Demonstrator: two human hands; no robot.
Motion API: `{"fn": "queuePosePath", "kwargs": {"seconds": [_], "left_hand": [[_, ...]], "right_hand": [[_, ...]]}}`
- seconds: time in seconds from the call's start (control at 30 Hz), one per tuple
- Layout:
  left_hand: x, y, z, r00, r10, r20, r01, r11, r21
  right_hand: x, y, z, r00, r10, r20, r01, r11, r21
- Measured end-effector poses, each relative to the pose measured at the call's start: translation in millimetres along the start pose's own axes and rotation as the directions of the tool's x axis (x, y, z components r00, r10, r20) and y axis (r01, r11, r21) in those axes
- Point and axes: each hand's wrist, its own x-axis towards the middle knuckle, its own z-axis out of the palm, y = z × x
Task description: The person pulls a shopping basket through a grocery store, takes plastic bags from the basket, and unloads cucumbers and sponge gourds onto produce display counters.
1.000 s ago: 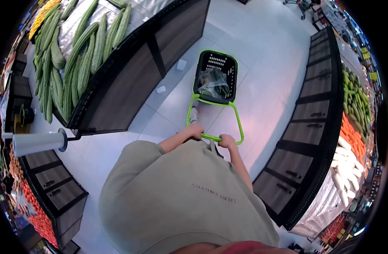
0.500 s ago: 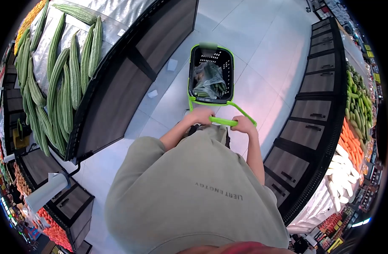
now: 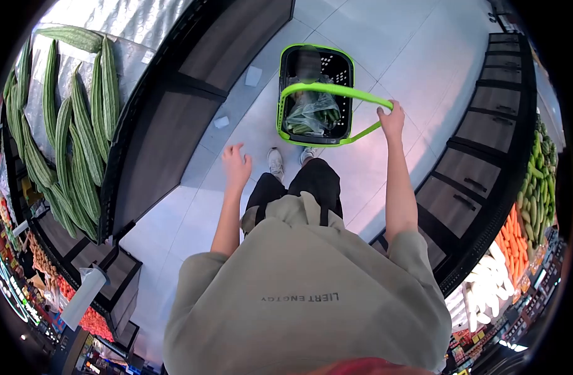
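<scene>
My right hand [image 3: 393,120] is closed round the right end of the green handle [image 3: 336,89] of a shopping basket. The black basket [image 3: 346,115] with a green rim stands in front of my feet, its handle tilted over its opening. Inside lies a clear plastic bag [image 3: 314,112] with green vegetables; a dark blurred patch covers part of the basket's far end. To the left, away from the basket, my left hand [image 3: 237,165] hangs in the air with fingers apart and holds nothing.
Ridged gourds [image 3: 80,125] lie on the display stand at left. On the right stand, green vegetables [image 3: 539,181], carrots [image 3: 513,240] and white radishes [image 3: 489,284] are laid out. A plastic bag roll [image 3: 84,300] stands at lower left. Two white tags [image 3: 253,76] show beside the left stand.
My left hand has let go of the handle and moved left. My right hand has moved right and forward, still holding the handle, which now swings over the basket.
</scene>
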Motion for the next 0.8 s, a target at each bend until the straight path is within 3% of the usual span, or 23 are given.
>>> {"fn": "queuePosePath", "kwargs": {"seconds": [0.1, 0.23, 0.3, 0.4, 0.47, 0.53, 0.6, 0.63, 0.67, 0.77, 0.8], "left_hand": [[-47.1, -39.3, 8.6, 0.988, -0.135, 0.076, 0.132, 0.990, 0.046], [-86.3, -44.3, 25.5, 0.902, -0.364, 0.234, 0.353, 0.931, 0.089], [-81.8, -34.3, 41.9, 0.881, -0.343, 0.327, 0.349, 0.936, 0.044], [-41.8, 5.0, 82.4, 0.866, -0.273, 0.420, 0.320, 0.946, -0.045], [0.9, 40.2, 120.3, 0.873, -0.202, 0.445, 0.318, 0.926, -0.202], [36.0, 49.8, 170.7, 0.873, -0.023, 0.487, 0.145, 0.966, -0.214], [82.1, 69.5, 218.6, 0.846, 0.041, 0.532, 0.085, 0.974, -0.211], [100.3, 66.3, 248.3, 0.835, 0.029, 0.550, 0.100, 0.974, -0.203], [121.3, 61.8, 280.8, 0.866, 0.101, 0.491, -0.073, 0.994, -0.076], [172.3, 44.5, 350.9, 0.816, 0.045, 0.577, -0.126, 0.987, 0.100], [189.0, 42.7, 370.6, 0.752, -0.098, 0.652, -0.097, 0.962, 0.256]], "right_hand": [[57.7, 26.4, 40.6, 0.981, 0.101, 0.165, -0.121, 0.985, 0.120], [109.0, 53.5, 115.2, 0.978, 0.050, 0.204, -0.097, 0.968, 0.229], [134.6, 57.2, 149.5, 0.944, 0.090, 0.319, -0.180, 0.947, 0.267], [149.9, 77.6, 216.6, 0.956, 0.056, 0.288, -0.102, 0.984, 0.146], [157.4, 87.5, 251.0, 0.950, 0.049, 0.309, -0.062, 0.998, 0.032], [161.2, 108.2, 284.9, 0.942, 0.039, 0.333, -0.019, 0.998, -0.064], [165.3, 127.2, 310.2, 0.929, 0.010, 0.369, 0.052, 0.986, -0.158], [158.9, 107.2, 299.1, 0.966, -0.013, 0.260, 0.028, 0.998, -0.055], [159.1, 113.6, 307.4, 0.967, -0.059, 0.248, 0.067, 0.997, -0.025], [143.3, 109.7, 306.4, 0.978, -0.078, 0.194, 0.071, 0.997, 0.044], [137.8, 104.8, 301.6, 0.990, -0.056, 0.128, 0.044, 0.995, 0.094]]}}
